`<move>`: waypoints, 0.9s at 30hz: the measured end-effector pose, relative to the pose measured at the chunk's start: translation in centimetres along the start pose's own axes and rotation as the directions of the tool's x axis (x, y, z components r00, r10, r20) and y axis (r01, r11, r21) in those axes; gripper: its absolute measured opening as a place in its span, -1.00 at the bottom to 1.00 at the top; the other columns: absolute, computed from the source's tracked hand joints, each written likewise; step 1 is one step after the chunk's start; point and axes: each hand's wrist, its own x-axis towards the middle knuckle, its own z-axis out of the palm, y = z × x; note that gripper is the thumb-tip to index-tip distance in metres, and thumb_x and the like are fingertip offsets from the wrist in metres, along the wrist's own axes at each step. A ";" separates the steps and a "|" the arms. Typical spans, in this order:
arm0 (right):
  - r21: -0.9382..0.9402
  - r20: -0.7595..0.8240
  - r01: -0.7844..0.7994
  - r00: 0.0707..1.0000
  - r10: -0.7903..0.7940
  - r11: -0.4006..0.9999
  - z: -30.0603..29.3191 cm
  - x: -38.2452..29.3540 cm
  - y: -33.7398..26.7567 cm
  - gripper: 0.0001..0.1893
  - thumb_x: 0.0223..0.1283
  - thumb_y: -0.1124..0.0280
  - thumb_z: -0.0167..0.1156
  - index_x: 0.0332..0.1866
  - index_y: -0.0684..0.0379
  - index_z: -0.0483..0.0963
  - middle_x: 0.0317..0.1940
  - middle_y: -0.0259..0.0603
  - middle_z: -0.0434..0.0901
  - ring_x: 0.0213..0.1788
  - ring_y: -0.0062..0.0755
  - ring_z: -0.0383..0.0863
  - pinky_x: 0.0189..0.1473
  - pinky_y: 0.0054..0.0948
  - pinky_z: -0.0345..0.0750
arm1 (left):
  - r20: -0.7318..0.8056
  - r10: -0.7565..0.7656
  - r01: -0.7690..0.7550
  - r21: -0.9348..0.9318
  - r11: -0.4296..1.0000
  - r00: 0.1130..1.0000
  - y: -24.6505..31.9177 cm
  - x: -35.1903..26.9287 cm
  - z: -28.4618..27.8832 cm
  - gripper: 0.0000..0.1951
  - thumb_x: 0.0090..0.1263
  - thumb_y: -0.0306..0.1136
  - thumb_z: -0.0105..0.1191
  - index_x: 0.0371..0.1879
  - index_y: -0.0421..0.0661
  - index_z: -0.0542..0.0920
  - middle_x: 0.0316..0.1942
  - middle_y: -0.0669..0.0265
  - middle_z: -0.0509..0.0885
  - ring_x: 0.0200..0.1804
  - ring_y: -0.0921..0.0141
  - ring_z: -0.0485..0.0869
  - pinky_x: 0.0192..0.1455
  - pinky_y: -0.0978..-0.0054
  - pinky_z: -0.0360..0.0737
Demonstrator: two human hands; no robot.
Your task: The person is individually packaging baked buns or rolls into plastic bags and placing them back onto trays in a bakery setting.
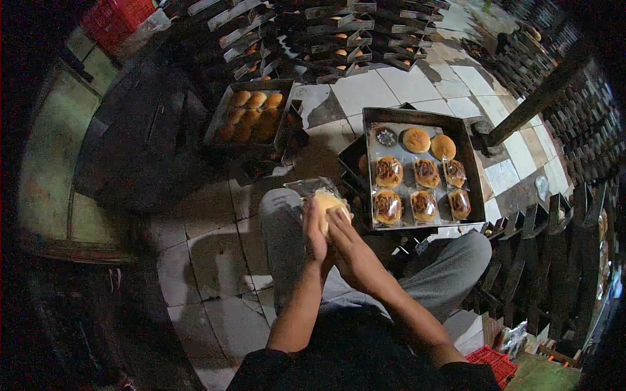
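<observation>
Between my left hand (314,237) and my right hand (345,237) is a pale golden bun (324,204), above my lap. Clear plastic film (312,184) shows at its far side; how far it wraps the bun is hard to see. Both palms press on the bun from its sides, and my fingers hide part of it. To the right of my hands a dark metal baking tray (420,116) holds two rows of swirl-topped buns (426,173) in clear wrapping. Behind them lie two plain round buns (416,140) and a dark-topped item (386,137).
Another metal tray (222,105) of golden buns (257,100) stands ahead to the left. Stacked trays (342,36) fill the back, and more (538,244) line the right. A slanted pole (538,100) rises from the tiled floor (411,88). Red crates (491,361) sit at lower right.
</observation>
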 end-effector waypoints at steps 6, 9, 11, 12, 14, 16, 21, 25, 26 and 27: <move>-0.016 -0.158 0.009 0.987 -0.012 1.000 -0.4 1.0 -0.9 -0.36 0.21 0.67 0.18 0.46 0.22 0.38 0.50 0.14 0.33 0.57 0.14 0.28 0.51 -0.16 0.35 | 0.247 -0.247 0.321 -0.331 0.887 0.937 2.8 -1.2 3.3 -0.35 0.66 0.15 -0.17 0.44 -0.18 0.33 0.22 -0.06 0.59 0.08 0.07 0.69 0.11 0.10 0.71; 0.003 -0.159 0.012 0.987 -0.012 1.000 -1.3 0.4 -0.8 -0.41 0.19 0.62 0.27 0.39 0.19 0.46 0.35 0.10 0.49 0.40 0.16 0.49 0.38 -0.17 0.49 | 0.372 -0.273 0.433 -0.467 0.771 0.887 2.0 -1.1 3.4 -0.30 0.68 0.18 -0.24 0.53 -0.16 0.21 0.27 -0.22 0.53 0.21 -0.07 0.65 0.21 0.08 0.69; 0.072 -0.204 0.027 0.979 -0.012 0.997 -1.5 -0.1 -0.9 -0.61 0.24 0.58 0.29 0.19 0.24 0.54 0.10 0.04 0.60 0.16 0.14 0.61 0.19 -0.19 0.57 | 0.462 -0.214 0.446 -0.479 0.757 0.861 2.4 0.0 2.3 -0.26 0.68 0.21 -0.28 0.56 -0.18 0.17 0.31 -0.27 0.49 0.28 -0.10 0.61 0.28 0.05 0.65; 0.202 -0.211 -0.011 0.976 0.054 0.979 -1.2 -0.1 -1.0 -0.73 0.31 0.55 0.26 0.10 0.27 0.55 -0.01 -0.02 0.61 0.04 0.03 0.62 0.13 -0.24 0.55 | 0.541 -0.218 0.530 -0.528 0.664 0.812 3.1 -0.1 2.4 -0.23 0.67 0.22 -0.30 0.57 -0.20 0.14 0.35 -0.24 0.48 0.29 -0.09 0.60 0.34 0.02 0.61; 0.307 -0.206 -0.063 0.970 0.131 0.950 -1.4 -0.1 -1.3 -0.85 0.38 0.43 0.27 -0.14 0.32 0.53 -0.24 -0.16 0.58 -0.17 -0.22 0.59 -0.07 -0.36 0.49 | 0.432 -0.196 0.386 -0.412 0.826 0.880 3.4 -0.9 4.1 -0.24 0.67 0.22 -0.29 0.57 -0.19 0.16 0.36 -0.19 0.48 0.30 -0.09 0.60 0.31 0.01 0.63; 0.508 0.083 -0.104 0.994 0.072 0.855 -4.1 -0.6 -1.9 -0.82 0.39 0.40 0.27 -0.18 0.32 0.52 -0.25 -0.18 0.58 -0.20 -0.26 0.57 -0.11 -0.38 0.46 | 0.428 -0.240 0.469 -0.580 0.666 0.871 4.3 -0.2 4.1 -0.28 0.65 0.21 -0.23 0.52 -0.17 0.27 0.35 -0.06 0.54 0.24 -0.07 0.65 0.15 0.00 0.73; 0.365 -0.040 -0.078 0.994 0.099 0.928 -5.2 -1.0 -0.6 -0.80 0.32 0.50 0.32 -0.02 0.30 0.54 -0.19 -0.19 0.61 -0.15 -0.19 0.65 0.04 -0.25 0.56 | 0.216 -0.236 0.313 -0.470 0.825 0.947 7.5 -0.4 2.1 -0.31 0.62 0.24 -0.19 0.43 -0.11 0.41 0.24 0.05 0.65 0.09 0.09 0.74 -0.08 0.22 0.78; 0.251 -0.243 0.139 0.967 -0.077 0.958 -2.3 1.5 2.7 -0.73 0.24 0.58 0.34 0.04 0.30 0.58 -0.12 0.01 0.64 -0.05 -0.03 0.72 -0.01 -0.31 0.62 | -0.023 -0.224 0.217 -0.179 0.960 0.974 8.3 -6.0 1.1 -0.31 0.64 0.28 -0.25 0.37 -0.10 0.47 0.23 0.17 0.66 0.21 0.23 0.67 0.15 0.27 0.63; 0.253 -0.242 0.143 0.967 -0.080 0.957 -1.1 1.7 3.9 -0.73 0.24 0.58 0.34 0.04 0.30 0.58 -0.12 0.01 0.64 -0.05 -0.03 0.72 -0.01 -0.31 0.62 | -0.114 -0.325 0.343 0.233 0.910 0.939 8.2 -6.2 -2.0 -0.35 0.64 0.26 -0.21 0.30 -0.10 0.53 0.18 0.17 0.68 0.17 0.22 0.68 0.12 0.23 0.62; 0.331 -0.276 0.107 0.961 -0.012 0.937 -0.1 2.6 3.8 -0.76 0.25 0.57 0.35 0.00 0.30 0.58 -0.15 0.00 0.64 -0.10 -0.07 0.73 -0.05 -0.33 0.62 | -0.245 -0.373 0.443 0.584 0.680 0.895 9.2 -6.2 -2.8 -0.38 0.64 0.24 -0.18 0.23 -0.10 0.59 0.13 0.17 0.69 0.13 0.20 0.70 0.09 0.20 0.61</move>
